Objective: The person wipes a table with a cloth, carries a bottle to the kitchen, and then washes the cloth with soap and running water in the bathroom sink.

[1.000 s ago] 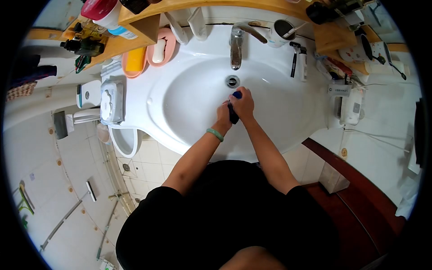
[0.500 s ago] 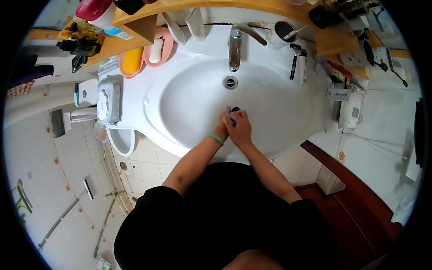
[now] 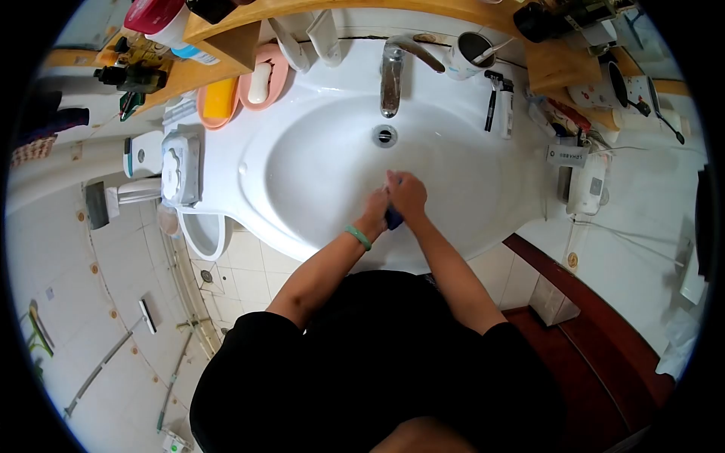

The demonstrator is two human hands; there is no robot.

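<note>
Both hands are together over the front half of the white sink (image 3: 461, 181). My left hand (image 3: 373, 210), with a green bangle at its wrist, is closed on a dark blue cloth (image 3: 393, 219). Pressed against it from the right, my right hand (image 3: 408, 195) grips the same cloth. Part of the cloth shows below and between the hands; the rest is hidden by the fingers. Beyond them are the drain (image 3: 384, 136) and the chrome faucet (image 3: 391, 79), with no visible water stream.
Two pink soap dishes (image 3: 276, 92) with soap and a wipes pack (image 3: 181, 170) stand at the left. A cup (image 3: 462, 57), a razor (image 3: 492, 102) and a white tube (image 3: 507, 109) are behind right. A wooden shelf (image 3: 325, 10) overhangs the back.
The hands first came back from near the drain toward my body. Since then their grip has shifted, and the cloth now shows below them rather than above.
</note>
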